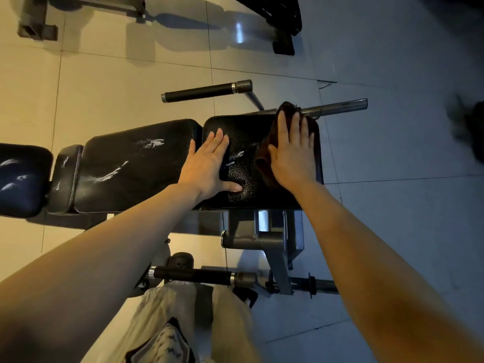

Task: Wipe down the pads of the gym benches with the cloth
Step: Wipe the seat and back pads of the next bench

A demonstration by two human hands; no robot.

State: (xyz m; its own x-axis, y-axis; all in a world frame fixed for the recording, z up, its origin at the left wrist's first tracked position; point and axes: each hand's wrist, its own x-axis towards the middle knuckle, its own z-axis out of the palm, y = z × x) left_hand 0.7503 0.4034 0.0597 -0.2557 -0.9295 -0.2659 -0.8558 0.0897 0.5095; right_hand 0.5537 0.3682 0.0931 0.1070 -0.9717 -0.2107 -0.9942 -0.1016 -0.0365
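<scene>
right hand [292, 155]: flat, fingers straight, pressing cloth onto seat pad
cloth [264, 163]: dark brown, bunched under right hand at right end of seat pad, far corner over the pad's far edge
left hand [209, 163]: flat on seat pad, fingers straight, thumb spread, holds nothing
seat pad [243, 169]: black, textured, sheen between the hands
back pad [136, 166]: left of seat pad, white scuffs
bar [337, 106]: steel, just beyond cloth
floor [131, 74]: tiled; second bench [277, 14] far side
</scene>
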